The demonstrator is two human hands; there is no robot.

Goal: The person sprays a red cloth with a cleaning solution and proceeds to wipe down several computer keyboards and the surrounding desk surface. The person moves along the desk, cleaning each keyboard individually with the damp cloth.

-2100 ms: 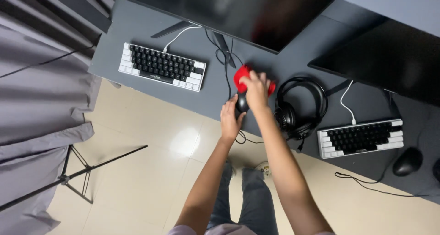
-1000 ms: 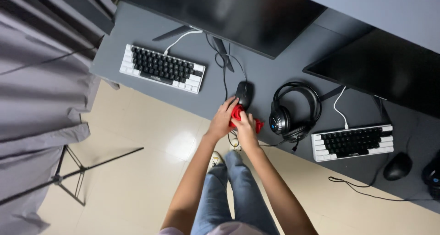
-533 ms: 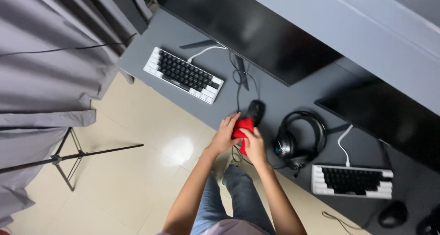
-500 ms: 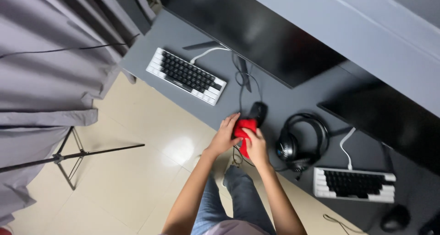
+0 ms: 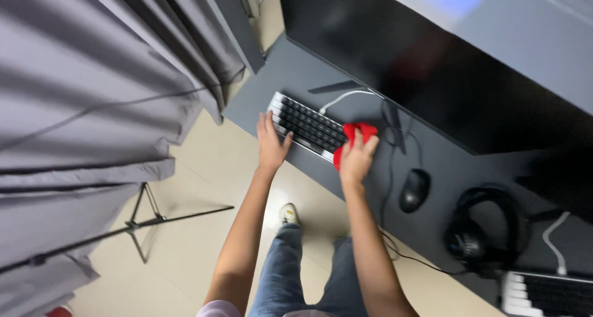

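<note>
A white keyboard with black keys [image 5: 307, 125] lies on the left part of the grey desk [image 5: 432, 230]. My left hand [image 5: 270, 143] rests with fingers spread on the keyboard's near left end. My right hand [image 5: 357, 156] presses a red cloth [image 5: 354, 138] against the keyboard's right end. A black mouse [image 5: 414, 190] sits on the desk to the right of my right hand, its cable running back toward the large dark monitor [image 5: 445, 63].
Black headphones [image 5: 479, 236] and a second white keyboard [image 5: 546, 292] lie at the right. Grey curtains [image 5: 86, 107] hang at the left, with a black tripod stand [image 5: 142, 221] on the tiled floor. My legs in jeans are below the desk edge.
Both hands have moved left from the mouse and headphones to the left keyboard. The red cloth went along in my right hand. The view has shifted left and closer.
</note>
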